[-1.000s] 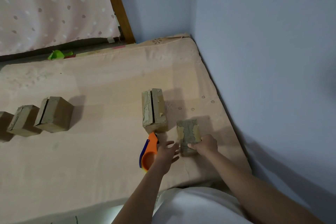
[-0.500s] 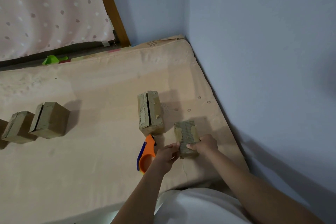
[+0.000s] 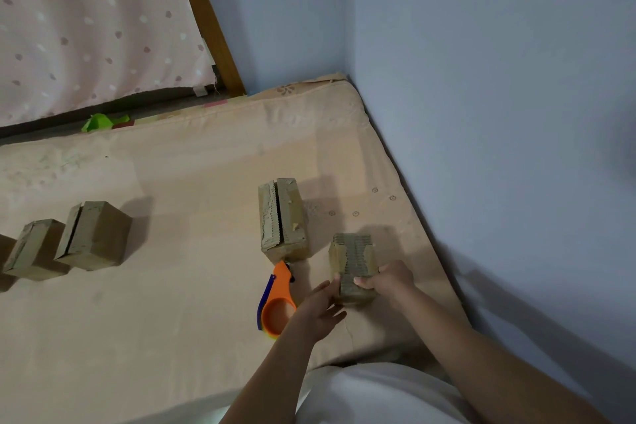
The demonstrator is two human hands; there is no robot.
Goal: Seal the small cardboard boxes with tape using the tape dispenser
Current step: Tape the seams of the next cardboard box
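Note:
A small cardboard box (image 3: 351, 258) with a ragged taped top stands near the mattress's right edge. My right hand (image 3: 390, 280) grips its near right side. My left hand (image 3: 320, 306) presses fingertips against its near left side. The orange and blue tape dispenser (image 3: 277, 299) lies flat on the mattress just left of my left hand, with nothing holding it. A taller box (image 3: 282, 220) with a slit between its flaps stands just behind the dispenser.
Two more boxes (image 3: 94, 236) (image 3: 32, 248) stand at the left on the peach mattress (image 3: 172, 303), with another cut off at the edge. A blue wall (image 3: 481, 113) bounds the right side. A green scrap (image 3: 99, 121) lies by the far edge under a curtain.
My left hand came off the tape dispenser and moved right onto the small box. Both hands now hold that box, which has shifted slightly.

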